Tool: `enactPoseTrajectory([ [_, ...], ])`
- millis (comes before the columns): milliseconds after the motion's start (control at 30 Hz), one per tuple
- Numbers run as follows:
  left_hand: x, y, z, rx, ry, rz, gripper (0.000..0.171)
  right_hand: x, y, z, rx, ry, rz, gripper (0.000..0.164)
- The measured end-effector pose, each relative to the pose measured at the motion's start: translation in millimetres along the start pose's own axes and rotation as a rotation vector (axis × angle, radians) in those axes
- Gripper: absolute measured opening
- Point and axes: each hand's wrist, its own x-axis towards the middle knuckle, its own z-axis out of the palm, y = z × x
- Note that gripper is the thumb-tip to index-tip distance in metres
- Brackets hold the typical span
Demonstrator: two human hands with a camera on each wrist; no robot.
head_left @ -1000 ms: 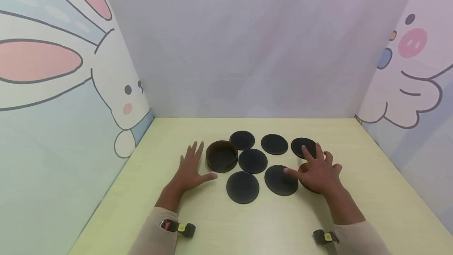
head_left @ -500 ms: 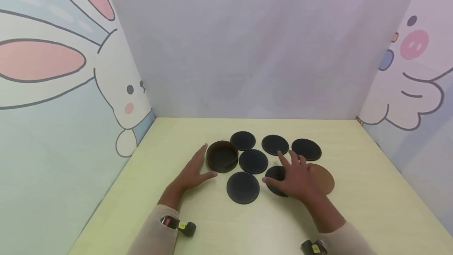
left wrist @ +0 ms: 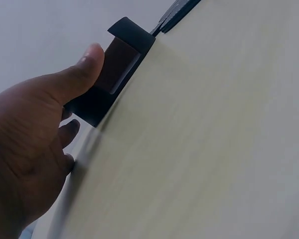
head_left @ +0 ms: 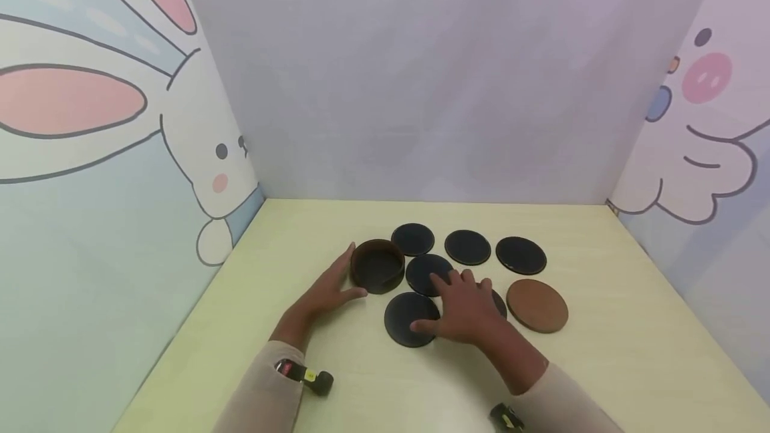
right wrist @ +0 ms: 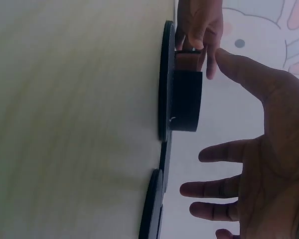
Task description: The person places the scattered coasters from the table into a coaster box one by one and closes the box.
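A round black coaster holder [head_left: 377, 279] with a brown inner wall stands left of several flat black coasters. My left hand [head_left: 325, 296] lies along its left side, fingers reaching past it and thumb in front. In the left wrist view, the thumb overlaps the holder [left wrist: 134, 32], whose wall has a gap. Over the coasters hovers my right hand [head_left: 466, 313], fingers spread and nothing in them. Its thumb overlaps the front black coaster [head_left: 403, 318], and the hand partly hides another coaster [head_left: 499, 306]. A coaster with its brown side up [head_left: 537, 306] lies to the right.
Three black coasters [head_left: 412, 239] form a back row, with another [head_left: 427, 272] in front of them beside the holder. The pale wooden table [head_left: 613, 353] ends at a grey back wall [head_left: 433, 85], with cartoon-printed panels [head_left: 198, 119] on both sides.
My right hand has moved left, from above the brown coaster to the front black ones, uncovering the brown coaster. My left hand has come in closer to the holder.
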Motion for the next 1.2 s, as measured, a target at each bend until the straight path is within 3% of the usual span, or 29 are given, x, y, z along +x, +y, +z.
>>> enactPoseTrajectory([
  [100,1.4,-3.2,0.6,0.017,-0.013,-0.032,0.114,2,-11,-2,-0.031,-0.04,-0.041,0.115],
  [333,-3.7,9.3,-6.9,0.065,-0.038,-0.094,0.109,8,-30,1,-0.056,-0.113,-0.07,0.112],
  [633,-5.7,0.1,-5.5,0.082,-0.013,-0.05,0.102,9,-46,2,-0.103,-0.106,-0.091,0.1],
  [900,-6.7,-0.8,-3.5,0.079,-0.017,-0.117,0.099,9,-52,4,-0.158,-0.1,-0.094,0.097],
  [1133,-4.1,-12.2,0.5,0.058,0.034,0.015,0.098,10,-55,6,-0.179,-0.128,-0.072,0.102],
  [1200,-3.0,-11.9,-0.3,0.064,0.025,0.016,0.098,10,-55,6,-0.19,-0.14,-0.065,0.103],
])
